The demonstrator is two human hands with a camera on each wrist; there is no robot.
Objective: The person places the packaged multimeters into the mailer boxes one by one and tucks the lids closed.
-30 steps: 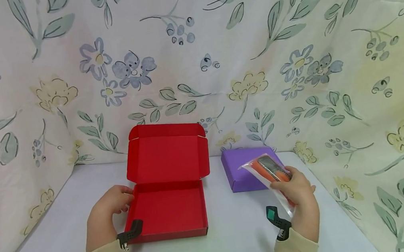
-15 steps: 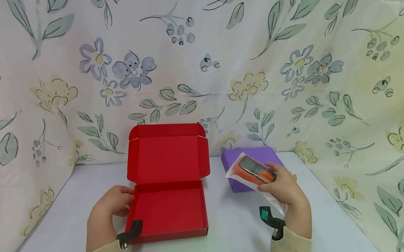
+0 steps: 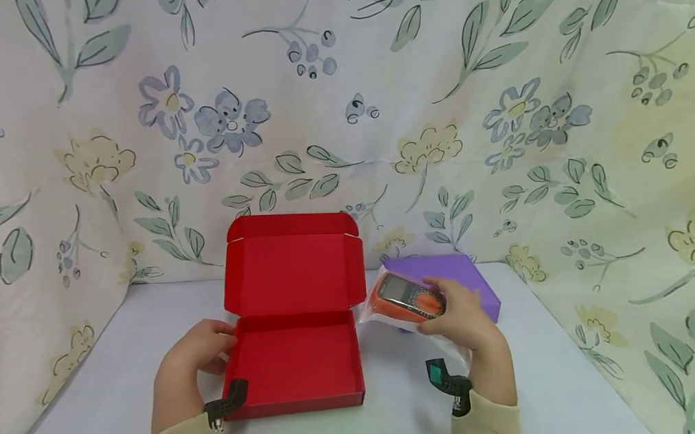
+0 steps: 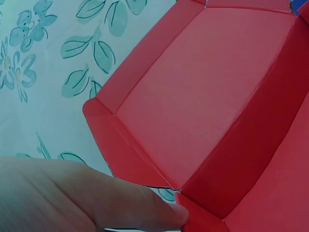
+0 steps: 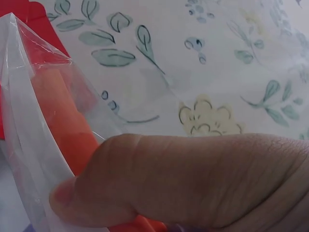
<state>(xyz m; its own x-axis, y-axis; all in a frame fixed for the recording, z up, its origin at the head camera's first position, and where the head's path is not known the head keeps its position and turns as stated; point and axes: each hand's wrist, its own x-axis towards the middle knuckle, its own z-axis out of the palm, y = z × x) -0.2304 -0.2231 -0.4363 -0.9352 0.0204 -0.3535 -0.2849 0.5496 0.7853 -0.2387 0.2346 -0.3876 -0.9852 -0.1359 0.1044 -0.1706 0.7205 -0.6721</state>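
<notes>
An orange multimeter (image 3: pixel 407 296) with a dark screen and an orange dial lies in a clear plastic bag (image 5: pixel 21 125). My right hand (image 3: pixel 464 317) grips it through the bag, raised in front of the purple box (image 3: pixel 471 282). In the right wrist view, the thumb (image 5: pixel 125 179) presses on the bag beside the orange casing. A red cardboard box (image 3: pixel 298 359) stands with its lid (image 3: pixel 293 273) raised and nothing visible inside. At its left wall my left hand (image 3: pixel 194 351) holds the rim. A fingertip shows against the red corner in the left wrist view.
The closed purple box sits at the back right of the white table (image 3: pixel 403 426), partly hidden by the right hand and multimeter. A floral cloth (image 3: pixel 313 110) hangs behind and along both sides. Black straps circle both wrists.
My right hand has carried the bagged multimeter leftward, from over the purple box toward the red box. My left hand and the red box have shifted slightly right together.
</notes>
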